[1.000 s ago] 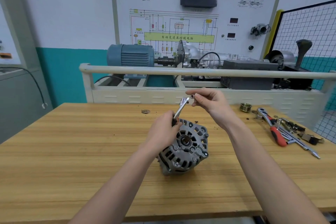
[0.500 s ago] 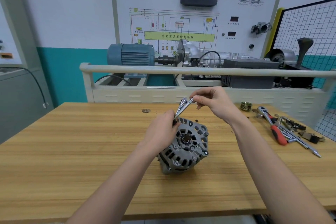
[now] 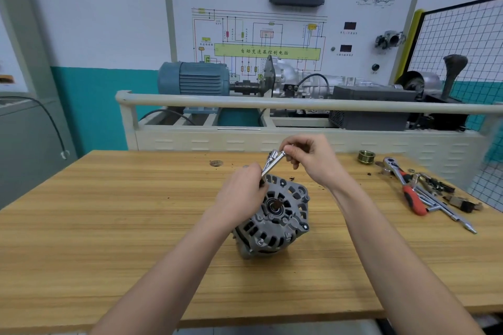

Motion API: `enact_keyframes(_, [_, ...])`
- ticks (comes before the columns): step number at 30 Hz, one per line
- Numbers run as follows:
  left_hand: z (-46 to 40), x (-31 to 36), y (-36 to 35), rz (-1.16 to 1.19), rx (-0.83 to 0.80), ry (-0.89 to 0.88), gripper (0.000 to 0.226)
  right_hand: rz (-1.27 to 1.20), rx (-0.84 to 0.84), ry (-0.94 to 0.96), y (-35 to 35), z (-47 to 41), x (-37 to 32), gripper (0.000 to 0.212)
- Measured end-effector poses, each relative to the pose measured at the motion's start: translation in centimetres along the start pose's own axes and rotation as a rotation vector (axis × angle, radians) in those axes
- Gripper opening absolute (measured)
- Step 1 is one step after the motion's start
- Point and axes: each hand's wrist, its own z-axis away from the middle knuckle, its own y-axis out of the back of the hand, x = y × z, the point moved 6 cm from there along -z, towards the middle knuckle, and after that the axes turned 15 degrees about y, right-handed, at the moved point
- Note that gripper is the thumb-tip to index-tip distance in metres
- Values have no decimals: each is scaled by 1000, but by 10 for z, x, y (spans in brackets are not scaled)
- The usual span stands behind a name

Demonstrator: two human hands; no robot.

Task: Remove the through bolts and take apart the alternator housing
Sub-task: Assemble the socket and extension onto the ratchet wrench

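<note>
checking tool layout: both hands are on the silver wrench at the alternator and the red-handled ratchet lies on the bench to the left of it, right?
Not quite: in the head view the red-handled ratchet lies right of the alternator. Both the left hand and right hand do hold the silver wrench.

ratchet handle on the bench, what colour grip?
Red grip on the ratchet, head view.

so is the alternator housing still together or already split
Still together: the alternator sits whole on the table, front cover in place, bolt heads visible on its rim.

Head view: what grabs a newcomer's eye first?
The grey alternator at the middle of the wooden table, with both hands on a chrome socket tool angled into its top edge. Next, the red-handled ratchet among loose tools at the table's right end.
</note>
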Motion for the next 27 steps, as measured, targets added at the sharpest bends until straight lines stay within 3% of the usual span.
enact_keyframes(7, [0,5,1,43,8,3,23,-55,72,35,3,-2,-5,20])
enact_keyframes(10, [1,7,1,217,-72,14,23,-182,123,63,1,0,-8,15])
enact_keyframes(12, [2,7,-3,434,-210,55,12,-335,264,-41,6,1,0,12])
enact_keyframes(14, [4,5,-6,576,-288,92,15,-415,376,-249,8,5,17,23])
enact_keyframes(17, [5,6,-7,672,-344,84,12,-159,197,-517,-8,14,33,25])
enact_keyframes(19, [4,8,-7,733,-369,53,19,-317,217,-570,-24,14,34,26])
enact_keyframes(23, [6,5,-7,942,-474,55,14,-837,406,-474,-33,6,22,19])
enact_keyframes(27, [3,-10,-5,947,-490,179,37,-872,525,-340,-23,2,14,11])
